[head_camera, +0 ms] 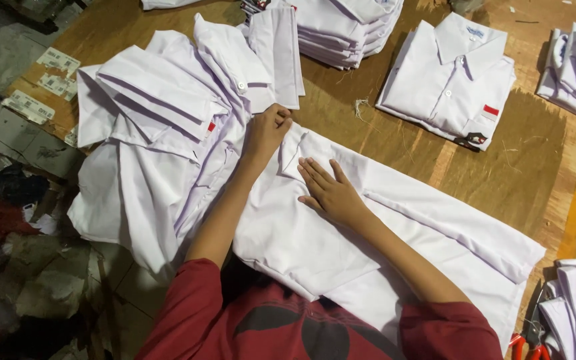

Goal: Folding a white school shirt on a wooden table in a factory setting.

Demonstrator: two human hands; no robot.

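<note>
Plywood table [515,167], white shirt [341,247] long axis upper-left to lower-right; right hand [331,190] spread flat, left hand [268,127] pinching its edge.

Bare wooden table [521,167] is left open right of the spread shirt [395,227], bounded by a folded shirt [451,80] and shirt stacks [348,30].

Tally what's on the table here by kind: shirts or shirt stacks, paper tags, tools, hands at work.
White shirt being folded under the left hand and right hand: 1
Folded shirt lying singly: 1
Piles of white shirts: 4
Paper tags, at least: 3
Red-handled scissors: 1
Hands: 2
Total: 12
</note>
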